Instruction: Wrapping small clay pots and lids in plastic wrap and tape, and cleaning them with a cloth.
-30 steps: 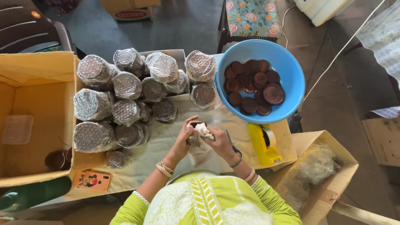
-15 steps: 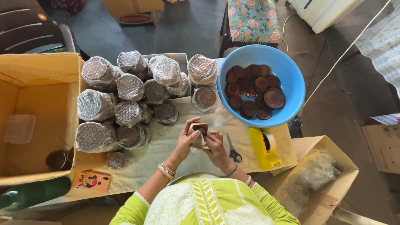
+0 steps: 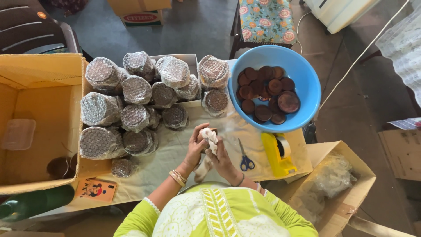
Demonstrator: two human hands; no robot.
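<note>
Lime-green embroidered sleeves, gold bangles (image 3: 177, 177)

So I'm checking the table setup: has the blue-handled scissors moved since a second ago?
No. The scissors lie where they did, just left of the yellow tape dispenser.

The left hand (image 3: 196, 147) and right hand (image 3: 221, 158) are working over a bare strip of cloth-covered table (image 3: 171, 160), the only open ground near them. Ahead and to the left, stacked bubble-wrapped bundles (image 3: 136, 103) are walling off the way, reaching close to the left hand. Ahead to the right, the blue basin (image 3: 307, 87) of brown discs is blocking the far corner. Just right of the hands, blue-handled scissors (image 3: 245, 158) and a yellow tape dispenser (image 3: 277, 153) are lying in the path. The open cardboard box (image 3: 39, 83) is closing off the far left, while another carton (image 3: 346, 193) is crowding the right edge.
</note>
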